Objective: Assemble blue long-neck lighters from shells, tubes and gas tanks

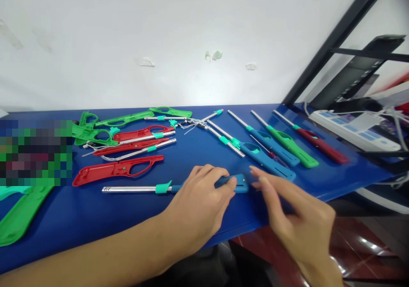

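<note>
A blue lighter [241,184] with a long metal tube and a teal collar lies across the front of the table, its tube pointing left. My left hand [204,197] is closed over its handle and presses it down; part of the handle is hidden under the fingers. Just beyond the handle's right end is my right hand [294,210], thumb and fingertips brought together. Whatever may be between those fingertips is too small and blurred to tell.
Blue, green [292,148] and dark red [322,144] lighters lie at the right, with a thin screwdriver [271,154]. Red shell halves [118,170], green shell halves [124,119] and wired metal tubes lie left and centre. A power strip [354,129] stands beside a black frame.
</note>
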`<state>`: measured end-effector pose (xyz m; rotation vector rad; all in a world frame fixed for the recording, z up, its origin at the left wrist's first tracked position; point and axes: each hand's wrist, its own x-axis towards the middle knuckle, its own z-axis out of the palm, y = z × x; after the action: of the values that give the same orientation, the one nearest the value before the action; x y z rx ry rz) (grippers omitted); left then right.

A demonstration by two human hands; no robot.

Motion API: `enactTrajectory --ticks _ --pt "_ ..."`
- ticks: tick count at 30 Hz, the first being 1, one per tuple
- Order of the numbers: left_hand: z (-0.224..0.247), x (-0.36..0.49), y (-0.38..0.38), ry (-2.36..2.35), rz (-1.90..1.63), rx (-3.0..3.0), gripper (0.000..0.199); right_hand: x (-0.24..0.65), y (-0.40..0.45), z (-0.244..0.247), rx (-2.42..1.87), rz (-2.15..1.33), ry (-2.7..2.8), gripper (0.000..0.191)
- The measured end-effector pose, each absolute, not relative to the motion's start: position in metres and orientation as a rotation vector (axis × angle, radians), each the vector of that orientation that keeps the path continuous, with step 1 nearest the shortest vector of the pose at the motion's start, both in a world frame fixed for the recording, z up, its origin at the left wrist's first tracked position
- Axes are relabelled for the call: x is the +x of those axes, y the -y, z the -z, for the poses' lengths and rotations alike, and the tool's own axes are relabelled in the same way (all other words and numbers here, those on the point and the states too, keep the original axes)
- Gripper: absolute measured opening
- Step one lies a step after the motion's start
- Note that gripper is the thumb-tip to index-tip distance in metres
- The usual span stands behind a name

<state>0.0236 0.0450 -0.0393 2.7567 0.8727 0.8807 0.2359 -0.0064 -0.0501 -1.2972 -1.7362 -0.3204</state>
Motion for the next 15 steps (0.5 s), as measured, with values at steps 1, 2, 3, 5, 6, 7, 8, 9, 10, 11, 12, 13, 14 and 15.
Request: enactTrajectory --ticks 1,2,3,5,6,7,8,9,10,11,12,13,14,15 --pt "0.04 0.024 -0.045 -0.871 -0.881 2.756 0.027 0.239 0.006 0.046 -1.327 0.318 1.702 0.021" --pt "0.04 0.024 -0.045 -0.869 -0.882 2.754 0.027 0.242 0.006 0.042 -1.362 0.311 1.667 0.019" --pt "0.04 0.024 -0.045 -0.872 -0.885 2.752 0.026 0.245 0.005 0.037 -1.411 0.305 1.633 0.016" --pt "0.04 0.024 -0.045 -0.878 -0.893 2.745 0.026 0.253 0.002 0.029 -1.541 0.307 1.578 0.017" --pt "0.04 0.024 -0.045 -0.879 -0.896 2.742 0.026 0.258 0.0 0.024 -1.616 0.313 1.561 0.019" --pt "0.04 0.024 -0.045 -0.877 -0.897 2.739 0.026 0.264 -0.003 0.021 -1.692 0.325 1.55 0.022" --pt "0.04 0.024 -0.045 -0.874 -0.896 2.738 0.026 0.271 -0.006 0.017 -1.765 0.328 1.546 0.023" --pt "0.04 0.024 -0.045 -0.869 -0.896 2.738 0.026 0.279 -0.01 0.015 -1.831 0.318 1.554 0.023" --pt "0.04 0.024 -0.044 -0.864 -0.895 2.739 0.026 0.286 -0.015 0.012 -1.886 0.307 1.568 0.023" --pt "0.04 0.024 -0.044 -0.862 -0.895 2.739 0.026 0.293 -0.02 0.011 -1.94 0.291 1.595 0.023" --pt "0.04 0.024 -0.044 -0.862 -0.896 2.74 0.026 0.3 -0.026 0.01 -1.99 0.269 1.627 0.023" --pt "0.04 0.023 -0.044 -0.862 -0.895 2.74 0.026 0.305 -0.032 0.01 -2.032 0.252 1.66 0.023" --pt "0.04 0.023 -0.044 -0.861 -0.894 2.741 0.026 0.31 -0.037 0.01 -2.071 0.235 1.695 0.022" --pt "0.04 0.023 -0.045 -0.862 -0.894 2.741 0.026 0.313 -0.043 0.011 -2.104 0.223 1.727 0.022"
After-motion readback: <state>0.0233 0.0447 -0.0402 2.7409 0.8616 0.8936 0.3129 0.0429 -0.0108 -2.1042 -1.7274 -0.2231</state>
